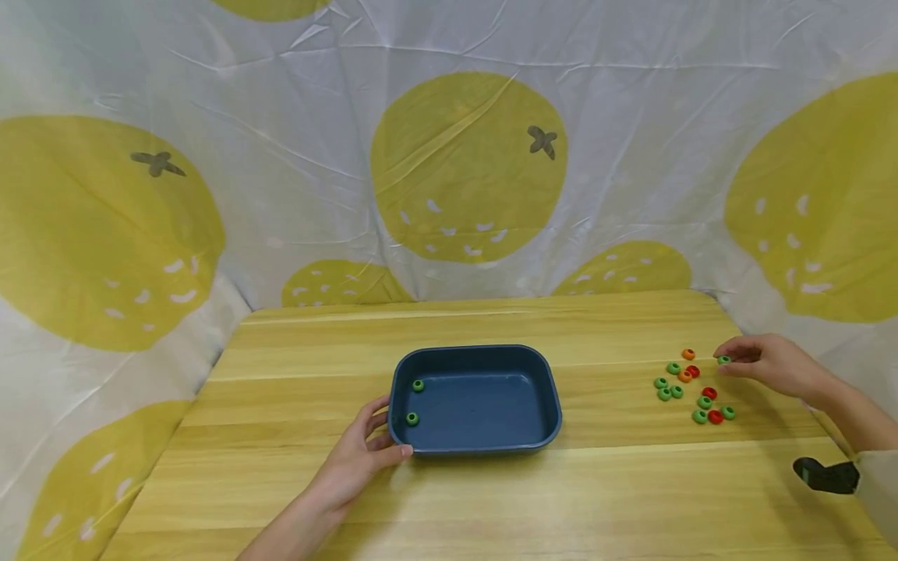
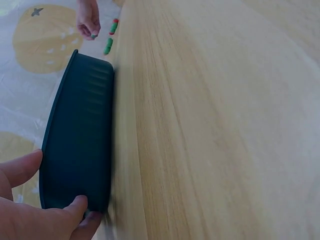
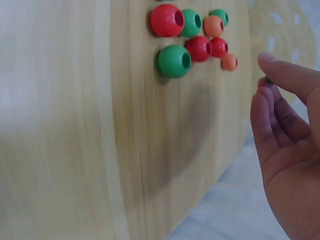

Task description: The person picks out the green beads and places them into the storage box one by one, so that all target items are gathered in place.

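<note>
A dark blue rectangular bin (image 1: 477, 452) stands on the table. My left hand (image 1: 354, 460) grips its left end, thumb near the front corner and fingers along the end wall. Two green beads (image 1: 412, 419) lie inside the bin near that end. At the far right, my right hand (image 1: 779, 368) pinches a green bead (image 1: 724, 360) between thumb and fingertips, above the table. Most of this bead is hidden by the fingers in the right wrist view. Close by lie several loose beads with holes: green (image 3: 174, 61), red (image 3: 167, 20) and orange (image 3: 214, 26).
The wooden table (image 1: 281, 405) carries the bin in its middle and the loose beads toward its right edge. A white cloth with yellow fruit prints (image 1: 470, 167) hangs behind and beside it. Something black (image 1: 828, 475) sits by the right sleeve.
</note>
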Tool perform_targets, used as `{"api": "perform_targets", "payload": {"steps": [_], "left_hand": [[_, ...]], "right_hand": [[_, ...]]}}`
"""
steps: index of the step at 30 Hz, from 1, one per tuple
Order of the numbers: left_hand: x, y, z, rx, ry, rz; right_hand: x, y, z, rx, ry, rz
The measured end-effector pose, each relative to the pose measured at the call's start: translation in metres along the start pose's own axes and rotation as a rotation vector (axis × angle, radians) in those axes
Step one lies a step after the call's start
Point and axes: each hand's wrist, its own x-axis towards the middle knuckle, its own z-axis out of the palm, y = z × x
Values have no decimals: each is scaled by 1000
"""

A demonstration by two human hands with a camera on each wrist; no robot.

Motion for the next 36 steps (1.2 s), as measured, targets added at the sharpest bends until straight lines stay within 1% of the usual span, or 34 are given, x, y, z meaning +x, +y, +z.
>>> {"api": "perform_targets", "payload": {"steps": [3,7,14,16,20,25,32,36], "left_hand": [[0,1,0,-8,-7,3],[0,1,0,-10,-8,-1],[0,1,0,-3,-10,-6],[0,1,-1,-2,-12,-8],[-1,1,-1,-2,-15,-7],[0,0,0,-7,-24,-5],[-1,0,0,0,-10,-4],[-1,0,-1,-4,-17,-2]], "right_hand": [[7,-7,3,3,-14,-38],[17,-19,6,33,-54,-64],[28,-43,11,135,-134,-44],[30,-48,13,144,-146,-47],[34,-54,17,159,-158,-58],[38,-61,23,175,-171,-103],[46,-78,31,157,-180,-156],[49,-89,34,155,-186,-193]]}}
